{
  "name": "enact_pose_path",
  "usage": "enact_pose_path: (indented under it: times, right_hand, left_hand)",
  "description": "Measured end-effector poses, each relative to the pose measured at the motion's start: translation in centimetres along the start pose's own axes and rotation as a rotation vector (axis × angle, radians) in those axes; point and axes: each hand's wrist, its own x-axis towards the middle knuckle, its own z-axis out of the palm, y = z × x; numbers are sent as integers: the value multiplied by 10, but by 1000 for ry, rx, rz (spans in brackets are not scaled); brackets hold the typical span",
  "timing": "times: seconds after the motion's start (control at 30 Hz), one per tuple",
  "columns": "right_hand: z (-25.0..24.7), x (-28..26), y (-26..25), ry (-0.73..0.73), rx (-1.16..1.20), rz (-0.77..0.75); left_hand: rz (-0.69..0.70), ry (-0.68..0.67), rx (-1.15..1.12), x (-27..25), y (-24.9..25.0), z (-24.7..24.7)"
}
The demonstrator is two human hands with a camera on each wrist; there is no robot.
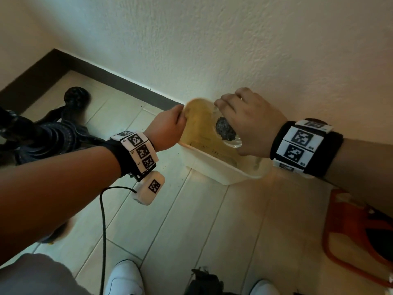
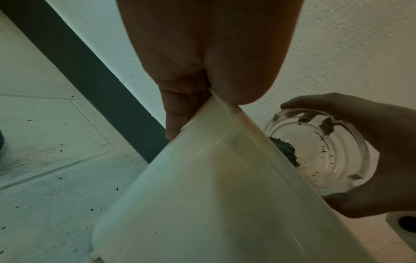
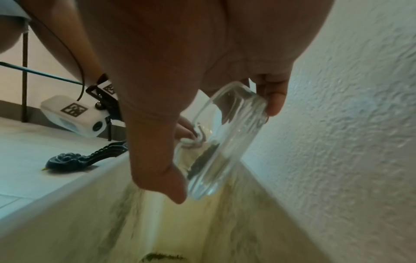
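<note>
**Entry 1: glass ashtray** (image 2: 321, 156). Clear, round and thick-walled. We find it gripped in the right hand (image 1: 253, 124), with the fingers curled over the far rim and the thumb under the near one. It is tipped steeply on edge, and its bowl faces the left hand. It hangs above the open bin, close to the wall. We cannot tell whether it touches either.

**Entry 2: clump of dark ash** (image 1: 225, 129). It sits on the lower side of the ashtray's bowl, and loose specks are scattered over the glass around it.

**Entry 3: white plastic bin** (image 1: 214, 167). It stands on the tiled floor (image 1: 191, 220), right against the wall. Its inner walls are stained yellow-brown with dark smears (the right wrist view shows these best).

**Entry 4: bin lid** (image 2: 202, 186). Pale plastic, raised on edge at the bin's left end. The left hand (image 1: 170, 124) pinches its top edge between the thumb and curled fingers.

**Entry 5: surroundings.**
- An ornate black metal leg (image 1: 74, 99) stands on the floor to the left, well apart from the bin.
- An orange-rimmed object (image 1: 350, 231) lies at the right, cut off by the frame (we cannot name it).
- A white shoe (image 1: 125, 277) shows at the bottom edge.
- Dark crumbs dot the tiles beside the bin.
- A dark skirting board (image 2: 101, 89) runs along the foot of the wall.
</note>
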Motion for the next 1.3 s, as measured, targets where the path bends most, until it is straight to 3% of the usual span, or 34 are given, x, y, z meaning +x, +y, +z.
enact_pose_path:
  times: [0.5,0.63,0.93,1.3]
  right_hand:
    - [20,-4,-2,-52,-19,-96]
    - [24,-5,0,12,29,-66]
    - [37,-11,-4,152,-19,-149]
    - [39,-9,0,155,-4,-130]
  left_hand:
    - [29,38,5,1,-4,5]
    - [26,44,1,2,-4,5]
    - [23,37,-1,1,-1,4]
    - [12,33,9,0,-2,3]
